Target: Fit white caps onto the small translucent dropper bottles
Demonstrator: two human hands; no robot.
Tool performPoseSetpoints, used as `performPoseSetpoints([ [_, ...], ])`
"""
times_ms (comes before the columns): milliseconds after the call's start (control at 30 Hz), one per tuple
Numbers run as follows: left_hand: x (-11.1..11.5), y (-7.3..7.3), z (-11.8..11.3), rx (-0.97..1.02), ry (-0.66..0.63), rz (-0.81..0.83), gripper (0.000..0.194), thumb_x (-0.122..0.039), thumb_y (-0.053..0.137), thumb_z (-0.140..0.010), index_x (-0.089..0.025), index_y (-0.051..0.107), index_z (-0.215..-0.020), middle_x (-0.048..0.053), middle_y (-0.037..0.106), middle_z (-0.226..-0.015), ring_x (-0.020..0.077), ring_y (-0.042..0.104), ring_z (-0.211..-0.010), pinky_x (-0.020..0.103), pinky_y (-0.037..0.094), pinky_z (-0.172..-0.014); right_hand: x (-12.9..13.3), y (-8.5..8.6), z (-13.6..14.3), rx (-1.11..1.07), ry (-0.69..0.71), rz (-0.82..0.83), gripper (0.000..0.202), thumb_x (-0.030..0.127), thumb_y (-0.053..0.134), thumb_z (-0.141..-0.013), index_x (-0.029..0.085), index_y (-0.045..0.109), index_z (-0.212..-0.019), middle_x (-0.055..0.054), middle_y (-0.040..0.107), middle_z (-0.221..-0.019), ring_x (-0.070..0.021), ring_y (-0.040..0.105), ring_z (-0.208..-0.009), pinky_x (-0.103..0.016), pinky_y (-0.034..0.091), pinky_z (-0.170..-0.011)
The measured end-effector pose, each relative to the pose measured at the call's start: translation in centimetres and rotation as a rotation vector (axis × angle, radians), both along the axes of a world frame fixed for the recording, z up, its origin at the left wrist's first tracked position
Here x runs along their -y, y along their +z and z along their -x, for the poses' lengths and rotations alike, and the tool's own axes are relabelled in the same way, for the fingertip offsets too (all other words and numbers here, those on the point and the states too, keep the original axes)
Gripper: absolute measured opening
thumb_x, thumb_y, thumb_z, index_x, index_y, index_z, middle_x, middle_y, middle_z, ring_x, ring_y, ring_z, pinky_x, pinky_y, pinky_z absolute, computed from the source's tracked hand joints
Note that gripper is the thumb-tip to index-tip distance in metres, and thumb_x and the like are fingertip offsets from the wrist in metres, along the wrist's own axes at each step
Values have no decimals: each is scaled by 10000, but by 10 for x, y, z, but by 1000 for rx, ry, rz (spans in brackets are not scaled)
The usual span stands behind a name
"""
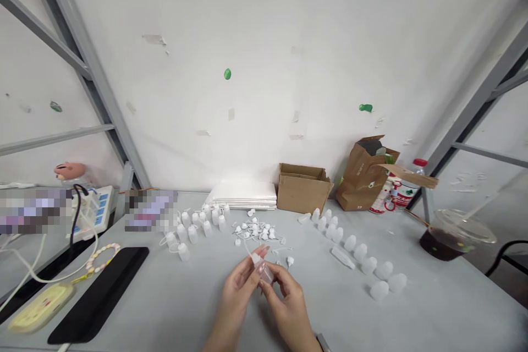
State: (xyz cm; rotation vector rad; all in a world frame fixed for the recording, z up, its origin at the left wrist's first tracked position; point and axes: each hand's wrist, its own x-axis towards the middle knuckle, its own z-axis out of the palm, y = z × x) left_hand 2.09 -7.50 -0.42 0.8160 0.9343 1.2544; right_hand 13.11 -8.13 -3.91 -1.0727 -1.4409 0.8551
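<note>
Near the front centre of the grey table, a small translucent bottle with a white cap is held between both hands. My left hand has its fingers closed around the cap end. My right hand grips the lower part of the bottle from the right. Just beyond the hands lies a pile of small white caps with thin strips. Several capped bottles stand upright to the left. On the right, several translucent bottles without visible caps stand in slanting rows, and one lies on its side.
Behind are a white stack of sheets, a cardboard box and a paper bag. A drink cup stands at the right edge. A black mat, a yellow case and a power strip with cables are on the left.
</note>
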Motion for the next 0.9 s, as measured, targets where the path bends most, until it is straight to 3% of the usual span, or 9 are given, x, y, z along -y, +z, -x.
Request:
performPoseSetpoints([
  [167, -2, -6, 2, -83, 70, -17, 308, -364, 706, -621, -177, 698, -866, 111, 669, -1060, 284, 573, -1028, 364, 447, -887, 0, 0, 1, -35, 3, 9, 228, 227, 576, -777, 212, 606, -1003, -52, 655, -904, -171, 595, -791, -254, 478, -732],
  [300, -8, -5, 12, -154, -15, -85, 304, -360, 684, -650, -192, 699, -902, 94, 656, -1093, 279, 543, -1076, 362, 414, -929, 0, 5, 1, -219, 152, 139, 293, 286, 593, -775, 220, 593, -1061, -78, 647, -1026, -195, 601, -872, -294, 481, -773],
  [433, -7, 1, 15, -174, -78, -95, 324, -361, 658, -677, -211, 690, -961, 82, 631, -1146, 275, 514, -1116, 372, 371, -975, -2, 9, 1, -339, 263, 240, 264, 339, 603, -767, 192, 632, -984, -72, 677, -902, -197, 615, -812, -300, 487, -737],
  [900, -3, 3, 5, -53, -9, 22, 384, -388, 632, -689, -175, 667, -1007, 97, 692, -1003, 267, 580, -1018, 372, 432, -908, -1, 0, 2, 111, -37, 2, 149, 236, 575, -782, 201, 621, -919, -20, 660, -800, -151, 579, -713, -220, 462, -682],
])
